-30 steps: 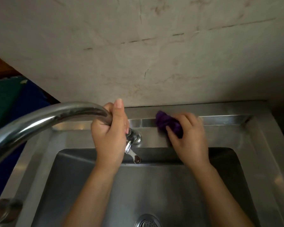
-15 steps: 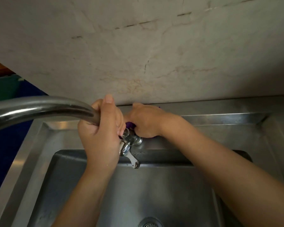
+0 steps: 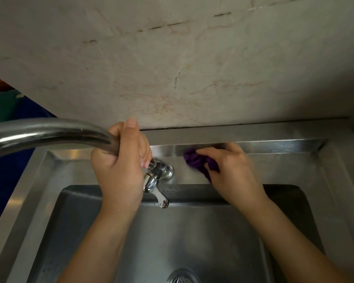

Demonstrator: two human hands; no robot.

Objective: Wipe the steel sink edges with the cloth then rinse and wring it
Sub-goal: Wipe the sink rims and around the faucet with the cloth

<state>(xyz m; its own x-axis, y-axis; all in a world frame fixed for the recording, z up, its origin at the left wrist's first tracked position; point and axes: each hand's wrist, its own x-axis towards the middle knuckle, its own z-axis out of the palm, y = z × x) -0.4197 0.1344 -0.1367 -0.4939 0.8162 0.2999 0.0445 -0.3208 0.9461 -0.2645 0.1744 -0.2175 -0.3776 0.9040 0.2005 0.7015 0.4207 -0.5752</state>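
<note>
The steel sink's back ledge (image 3: pixel 274 168) runs under a marble wall. My right hand (image 3: pixel 231 170) presses a bunched purple cloth (image 3: pixel 194 160) against that ledge, just right of the tap base (image 3: pixel 161 169). My left hand (image 3: pixel 121 166) is wrapped around the curved steel tap spout (image 3: pixel 49 133) where it meets the base. The tap lever (image 3: pixel 160 199) hangs over the basin. Part of the cloth is hidden under my right fingers.
The deep steel basin (image 3: pixel 192 237) lies below my arms, with its drain strainer (image 3: pixel 182 277) at the bottom edge of view. A marble wall (image 3: pixel 172 68) rises behind the sink. Something dark blue and green (image 3: pixel 6 111) sits left of the sink.
My right hand had slid the cloth left, up behind the tap base; now it has moved back right along the back ledge. My left hand keeps its hold on the spout.
</note>
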